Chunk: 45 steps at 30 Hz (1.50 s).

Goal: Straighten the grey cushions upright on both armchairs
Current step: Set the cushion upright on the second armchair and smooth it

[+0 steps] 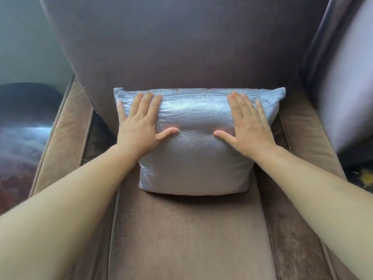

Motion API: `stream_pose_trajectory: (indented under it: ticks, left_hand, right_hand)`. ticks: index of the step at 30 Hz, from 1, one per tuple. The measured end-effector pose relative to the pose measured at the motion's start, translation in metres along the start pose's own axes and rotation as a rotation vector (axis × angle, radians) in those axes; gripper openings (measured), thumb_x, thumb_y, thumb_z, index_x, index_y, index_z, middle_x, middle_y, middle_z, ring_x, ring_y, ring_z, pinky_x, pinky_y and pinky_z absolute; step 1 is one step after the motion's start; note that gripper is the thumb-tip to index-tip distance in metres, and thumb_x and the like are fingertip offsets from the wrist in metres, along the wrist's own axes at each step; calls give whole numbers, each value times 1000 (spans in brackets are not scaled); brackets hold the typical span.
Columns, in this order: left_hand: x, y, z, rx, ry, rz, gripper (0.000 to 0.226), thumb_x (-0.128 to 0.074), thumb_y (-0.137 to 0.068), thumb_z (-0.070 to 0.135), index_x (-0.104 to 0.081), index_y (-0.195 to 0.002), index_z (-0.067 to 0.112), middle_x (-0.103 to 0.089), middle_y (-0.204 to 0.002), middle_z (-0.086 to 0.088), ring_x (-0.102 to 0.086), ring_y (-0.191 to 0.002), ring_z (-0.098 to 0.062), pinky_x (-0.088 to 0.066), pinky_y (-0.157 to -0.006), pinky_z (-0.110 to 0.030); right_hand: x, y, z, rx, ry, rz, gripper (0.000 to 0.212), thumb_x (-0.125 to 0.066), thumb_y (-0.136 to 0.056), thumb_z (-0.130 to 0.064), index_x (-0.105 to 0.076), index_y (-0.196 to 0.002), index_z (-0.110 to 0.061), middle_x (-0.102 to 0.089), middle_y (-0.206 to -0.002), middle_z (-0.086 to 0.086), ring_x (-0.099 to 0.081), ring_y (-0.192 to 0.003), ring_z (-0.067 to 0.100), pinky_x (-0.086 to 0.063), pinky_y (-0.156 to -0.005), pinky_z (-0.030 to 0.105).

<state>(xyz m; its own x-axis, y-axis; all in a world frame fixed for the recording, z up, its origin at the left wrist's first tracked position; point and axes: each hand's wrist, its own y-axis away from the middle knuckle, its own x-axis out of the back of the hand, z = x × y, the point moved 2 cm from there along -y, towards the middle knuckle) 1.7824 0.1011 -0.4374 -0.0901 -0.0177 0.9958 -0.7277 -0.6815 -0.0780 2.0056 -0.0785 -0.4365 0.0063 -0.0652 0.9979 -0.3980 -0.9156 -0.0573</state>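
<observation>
A shiny grey cushion (196, 156) stands upright on the seat of a brown armchair (193, 235), leaning against its tall backrest, zip edge on top. My left hand (139, 122) lies flat on the cushion's upper left face, fingers spread. My right hand (249, 123) lies flat on the upper right face in the same way. Both palms press the fabric without gripping it.
The armchair's padded arms (60, 136) run along both sides of the seat. A second upholstered piece (343, 73) stands close at the right. A dark round object (24, 110) and a glossy floor lie to the left.
</observation>
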Motion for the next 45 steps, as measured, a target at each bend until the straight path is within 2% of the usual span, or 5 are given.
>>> stream_pose_trajectory:
  ticks: [9,19,28,40,45]
  left_hand:
    - [-28,93,-13,400,568,230,101,-52,-88,68,-12,-159,8,-13,-168,-8,-10,-156,-22,-9,-123,-54]
    - [-141,147,-16,668,1047,-59,107,-72,-80,59,-10,-160,24,-20,-167,6,-21,-153,-12,-24,-123,-34]
    - [-173,145,5,753,1245,-78,103,-68,-68,75,-26,-152,33,-34,-154,10,-32,-140,-13,-36,-113,-37]
    - [-158,154,4,883,1119,-239,92,-77,-68,61,-39,-141,20,-47,-143,-6,-53,-128,-20,-43,-103,-33]
    - [-75,167,47,866,1091,-85,49,-67,-93,24,-48,-139,21,-60,-128,2,-59,-88,12,-43,-85,-24]
  right_hand:
    - [3,19,-95,240,-68,225,83,-63,-80,-4,-29,-156,-5,-26,-166,12,-20,-155,33,-17,-123,61]
    - [-37,-23,-214,885,226,112,53,-44,-95,-27,-52,-144,-7,-48,-155,9,-30,-151,36,-13,-118,73]
    - [-36,-42,-199,819,467,75,87,-74,-78,-50,-46,-145,-3,-34,-161,15,-21,-155,31,0,-119,67]
    - [-14,-19,-170,730,211,197,58,-54,-90,-16,-45,-146,-7,-26,-166,15,-21,-154,34,-8,-123,63]
    - [-3,21,-101,386,61,246,82,-75,-84,-24,-35,-154,-14,-24,-167,11,-22,-154,34,-14,-120,66]
